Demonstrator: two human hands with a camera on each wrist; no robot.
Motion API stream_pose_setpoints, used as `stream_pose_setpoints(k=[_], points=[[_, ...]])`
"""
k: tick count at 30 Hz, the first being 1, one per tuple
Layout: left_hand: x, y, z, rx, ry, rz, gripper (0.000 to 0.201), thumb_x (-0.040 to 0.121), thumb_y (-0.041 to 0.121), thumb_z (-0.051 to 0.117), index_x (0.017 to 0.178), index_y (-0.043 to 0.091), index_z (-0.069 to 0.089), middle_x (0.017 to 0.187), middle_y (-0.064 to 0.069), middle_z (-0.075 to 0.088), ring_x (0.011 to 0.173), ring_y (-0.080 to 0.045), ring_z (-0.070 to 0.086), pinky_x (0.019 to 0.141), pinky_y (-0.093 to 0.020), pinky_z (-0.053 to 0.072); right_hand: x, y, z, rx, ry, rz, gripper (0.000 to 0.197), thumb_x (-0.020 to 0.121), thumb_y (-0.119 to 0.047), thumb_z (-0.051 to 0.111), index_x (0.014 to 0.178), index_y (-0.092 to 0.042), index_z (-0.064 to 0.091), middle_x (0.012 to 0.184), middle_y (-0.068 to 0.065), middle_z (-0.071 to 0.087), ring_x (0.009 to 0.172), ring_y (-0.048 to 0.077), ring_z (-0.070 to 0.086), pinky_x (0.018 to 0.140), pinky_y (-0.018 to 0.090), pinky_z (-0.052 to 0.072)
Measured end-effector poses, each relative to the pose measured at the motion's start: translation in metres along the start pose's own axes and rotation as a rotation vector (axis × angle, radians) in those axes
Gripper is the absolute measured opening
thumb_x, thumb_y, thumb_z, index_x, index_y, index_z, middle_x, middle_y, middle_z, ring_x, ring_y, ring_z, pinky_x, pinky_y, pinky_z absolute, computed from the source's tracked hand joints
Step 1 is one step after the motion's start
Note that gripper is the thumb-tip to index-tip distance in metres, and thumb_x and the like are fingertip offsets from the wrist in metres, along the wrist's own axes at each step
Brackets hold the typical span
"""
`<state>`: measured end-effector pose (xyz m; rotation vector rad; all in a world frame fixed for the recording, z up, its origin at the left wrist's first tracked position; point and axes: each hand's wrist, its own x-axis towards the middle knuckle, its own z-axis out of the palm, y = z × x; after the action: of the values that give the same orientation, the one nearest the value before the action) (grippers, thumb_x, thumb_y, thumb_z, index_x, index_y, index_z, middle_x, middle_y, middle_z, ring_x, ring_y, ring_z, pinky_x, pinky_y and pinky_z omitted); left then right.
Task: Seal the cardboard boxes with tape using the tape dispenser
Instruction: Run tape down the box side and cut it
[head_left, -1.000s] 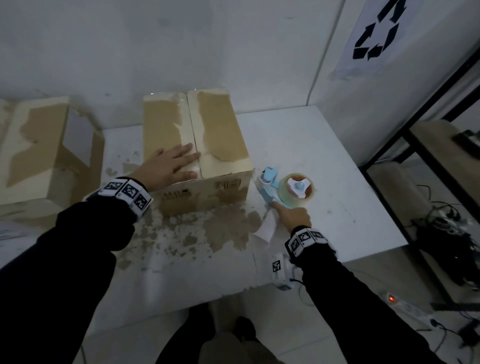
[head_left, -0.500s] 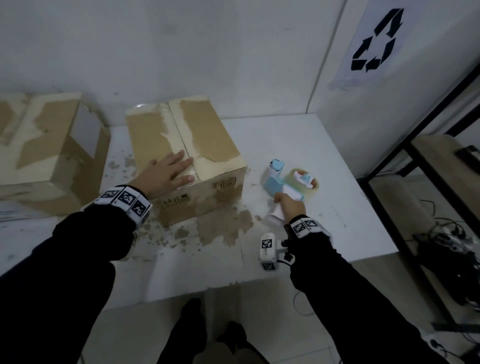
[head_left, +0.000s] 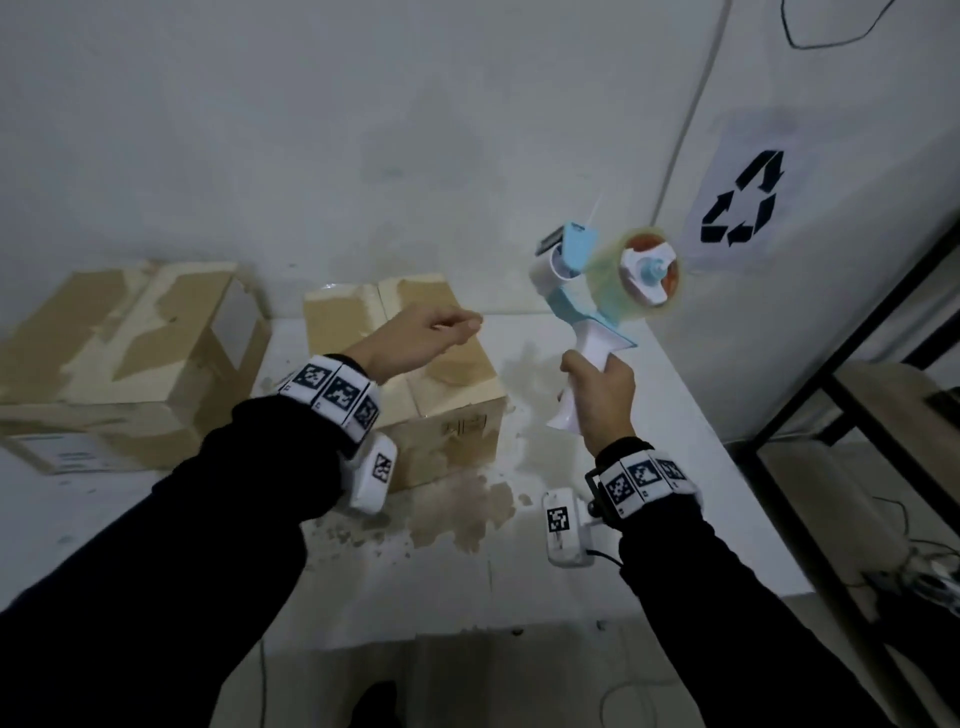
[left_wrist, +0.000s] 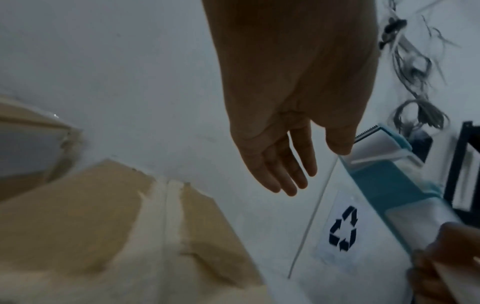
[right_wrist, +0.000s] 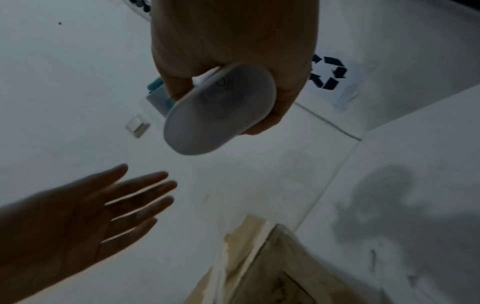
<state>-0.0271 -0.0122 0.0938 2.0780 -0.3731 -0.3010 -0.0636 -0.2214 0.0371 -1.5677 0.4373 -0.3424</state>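
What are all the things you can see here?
cardboard boxes: 2, brown with pale torn patches, one mid-table under the left hand, one at the table's left.
tape dispenser: 1, blue and white with a clear tape roll, held up in the air over the table's right part.
table: 1, white with brown scraps stuck on it, against the wall.
recycling sign: 1, black arrows on white paper, on the right wall.
shelf frame: 1, black, right of the table.
wrist cameras: 2, white, one under each wrist.
hands: 2; left hand open above the middle box, right hand gripping the dispenser's white handle.
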Motion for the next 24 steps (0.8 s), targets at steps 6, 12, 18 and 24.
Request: stream_pose_setpoints(k=[6,12,18,24], points=[[0.009,0.043,-0.002,-0.739,0.120,-0.153,0.047,0.096,0.042,0.041,0.123,0.004,0.051,0.115,-0.010,0.064,0.098,-0.020,0.065,0.085,-0.026,0.054,-0.007,-0.031,0.029,0.017,-0.073,-0.126,0.012,0.060,-0.018,0.063,0.061,-0.010,0.054,0.057,0.006,0.053,0.053,0.023,0.051,0.055,0.032,0.046],[0.007,0.050,-0.010,-1.063,0.123,-0.091,0.047,0.093,0.042,0.048,0.113,0.000,0.058,0.104,-0.010,0.068,0.086,-0.014,0.070,0.080,-0.020,0.055,-0.010,-0.040,0.049,0.024,-0.112,-0.193,0.015,0.057,-0.022,0.062,0.063,-0.010,0.054,0.059,0.004,0.055,0.059,0.025,0.052,0.058,0.035,0.047],[0.002,0.038,-0.026,-1.217,0.258,-0.048,0.028,0.088,0.007,0.059,0.113,-0.006,0.059,0.102,-0.011,0.069,0.083,-0.011,0.070,0.069,-0.014,0.056,-0.008,-0.044,0.060,-0.037,-0.133,-0.245,0.016,0.057,-0.024,0.064,0.060,-0.014,0.052,0.058,0.001,0.054,0.060,0.024,0.053,0.060,0.044,0.054],[0.003,0.022,-0.051,-1.042,0.293,-0.157,0.022,0.086,-0.006,0.057,0.107,-0.011,0.059,0.077,-0.007,0.072,0.070,-0.009,0.069,0.071,-0.015,0.056,0.000,-0.044,0.072,-0.081,-0.220,-0.291,0.013,0.056,-0.022,0.065,0.062,-0.017,0.055,0.059,-0.001,0.058,0.058,0.019,0.056,0.059,0.032,0.049]])
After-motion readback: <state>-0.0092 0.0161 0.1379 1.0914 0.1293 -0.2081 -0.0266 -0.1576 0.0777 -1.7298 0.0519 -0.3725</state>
